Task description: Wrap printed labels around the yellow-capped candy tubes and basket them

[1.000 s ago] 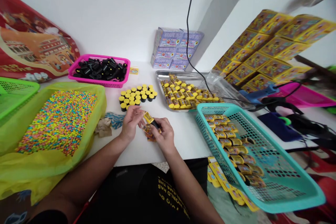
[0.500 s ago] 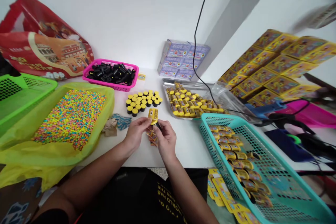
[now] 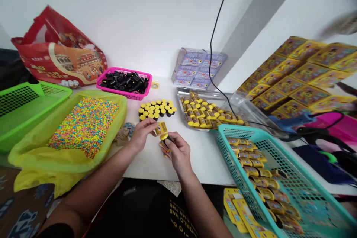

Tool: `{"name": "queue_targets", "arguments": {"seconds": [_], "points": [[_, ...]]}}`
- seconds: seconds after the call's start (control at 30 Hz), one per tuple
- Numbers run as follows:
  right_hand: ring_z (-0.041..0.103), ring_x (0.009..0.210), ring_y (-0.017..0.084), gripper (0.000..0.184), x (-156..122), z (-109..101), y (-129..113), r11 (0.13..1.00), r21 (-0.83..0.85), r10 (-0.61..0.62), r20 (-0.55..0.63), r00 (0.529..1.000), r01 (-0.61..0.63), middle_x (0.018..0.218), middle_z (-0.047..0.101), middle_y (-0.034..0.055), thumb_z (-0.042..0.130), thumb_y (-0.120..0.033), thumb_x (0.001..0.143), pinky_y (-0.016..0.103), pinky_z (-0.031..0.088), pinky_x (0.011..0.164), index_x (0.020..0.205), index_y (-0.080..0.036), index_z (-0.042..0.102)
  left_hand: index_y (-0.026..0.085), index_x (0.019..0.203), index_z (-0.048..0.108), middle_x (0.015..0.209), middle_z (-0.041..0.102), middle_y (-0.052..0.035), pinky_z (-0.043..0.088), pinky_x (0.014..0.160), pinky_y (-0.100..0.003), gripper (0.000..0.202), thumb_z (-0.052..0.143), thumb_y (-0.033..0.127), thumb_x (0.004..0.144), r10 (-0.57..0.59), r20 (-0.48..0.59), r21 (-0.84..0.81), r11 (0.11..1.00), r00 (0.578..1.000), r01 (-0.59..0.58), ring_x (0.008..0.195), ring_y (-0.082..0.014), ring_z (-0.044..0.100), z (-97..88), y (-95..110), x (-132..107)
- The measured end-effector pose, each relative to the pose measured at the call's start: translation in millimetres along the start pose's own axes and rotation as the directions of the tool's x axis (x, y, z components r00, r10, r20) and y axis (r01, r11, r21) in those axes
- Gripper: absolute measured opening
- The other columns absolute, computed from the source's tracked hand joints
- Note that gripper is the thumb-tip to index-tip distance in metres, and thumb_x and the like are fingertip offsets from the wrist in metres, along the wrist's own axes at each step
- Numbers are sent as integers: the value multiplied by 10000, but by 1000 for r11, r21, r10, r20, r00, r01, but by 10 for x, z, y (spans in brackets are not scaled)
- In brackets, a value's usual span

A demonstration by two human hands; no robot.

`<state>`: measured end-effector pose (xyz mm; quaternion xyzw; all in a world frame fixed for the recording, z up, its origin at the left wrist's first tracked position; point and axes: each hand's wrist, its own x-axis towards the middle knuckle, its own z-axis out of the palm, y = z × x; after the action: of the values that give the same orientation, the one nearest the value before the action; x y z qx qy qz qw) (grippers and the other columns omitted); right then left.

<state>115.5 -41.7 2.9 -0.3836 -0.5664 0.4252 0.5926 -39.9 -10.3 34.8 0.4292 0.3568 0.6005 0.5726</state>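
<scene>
My left hand (image 3: 141, 134) pinches a yellow printed label (image 3: 161, 128) by its left side. In my right hand (image 3: 180, 151) is a small black container (image 3: 164, 137) with a yellow lid, tilted so the lid faces the label. The two things are very close; whether they touch I cannot tell. Beneath my hands lies a small pile of printed labels (image 3: 165, 151), partly hidden. Just beyond stands a cluster of black containers with yellow lids (image 3: 156, 110), unwrapped. A metal tray (image 3: 180, 93) to the right holds several containers wrapped in yellow labels.
On the left are a bin lined with yellow plastic (image 3: 21, 156) full of colourful candies, a green basket (image 3: 25, 119) and a red bag (image 3: 64, 59). A pink basket (image 3: 122, 96) holds black parts. A teal basket (image 3: 223, 148) with wrapped containers stands right, near stacked yellow boxes (image 3: 304, 70).
The label has turned from upright to slanted, and my left fingers have shifted to its side. The whole scene sits slightly lower and further right as the head view moved.
</scene>
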Motion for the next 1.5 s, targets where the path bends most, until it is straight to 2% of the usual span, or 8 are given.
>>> {"name": "queue_targets", "arguments": {"seconds": [0.17,0.3,0.57,0.77,0.97,1.1,1.27,1.5], "points": [[606,684,155,203,-15,-61,21,990,117,78,4,997,-78,845,656,27,635,-363,825,270,502,560,961,-225,696,147,699,656,708,619,-24,424,563,-233,236,712,367,764,25,33,58,998,999,-27,630,-115,530,37,-25,-68],[631,670,164,228,-38,-103,-20,980,182,89,-62,994,-76,850,698,42,663,-369,799,283,519,555,961,-210,686,140,696,650,703,629,-37,414,546,-236,270,718,392,765,-28,49,36,999,998,26,618,-120,541,107,-49,-129],[630,804,169,225,-116,-200,-114,994,-7,-105,-187,977,106,861,652,29,713,-303,783,322,539,740,989,-219,684,142,688,607,592,574,-8,321,462,-219,306,746,411,733,-170,69,-113,978,983,177,496,-90,498,247,-126,-235],[582,750,151,226,-161,-223,-130,972,-173,-196,-204,959,162,812,574,11,728,-300,784,305,514,686,987,-218,673,148,669,582,574,559,0,311,455,-227,312,733,409,751,-143,81,-99,984,986,151,474,-84,468,257,-179,-262],[587,724,142,215,-180,-165,-157,974,-150,-203,-254,946,169,799,574,-8,754,-279,760,297,516,665,934,-221,643,145,675,589,559,552,3,314,463,-221,309,718,410,767,-122,59,-46,991,991,124,485,-84,473,261,-185,-294],[580,700,139,200,-215,-152,-164,969,-181,-203,-212,956,166,797,576,-11,752,-263,767,294,510,637,913,-225,621,144,677,609,560,558,-1,322,468,-225,300,721,410,757,-82,7,-6,997,997,82,492,-89,476,275,-162,-302],[576,710,146,176,-235,-185,-154,906,-350,-295,-124,947,237,831,585,6,729,-240,790,309,507,644,930,-230,624,143,665,604,566,557,2,319,454,-222,321,733,428,737,-97,-8,-21,995,995,96,481,-85,478,269,-139,-312],[629,802,197,220,-223,-189,-196,752,-502,-510,-32,860,427,893,630,46,710,-188,801,359,551,682,988,-252,614,143,734,612,619,601,-19,343,437,-236,370,668,508,769,-115,-43,-81,990,992,112,482,-113,535,278,-156,-339]]}}
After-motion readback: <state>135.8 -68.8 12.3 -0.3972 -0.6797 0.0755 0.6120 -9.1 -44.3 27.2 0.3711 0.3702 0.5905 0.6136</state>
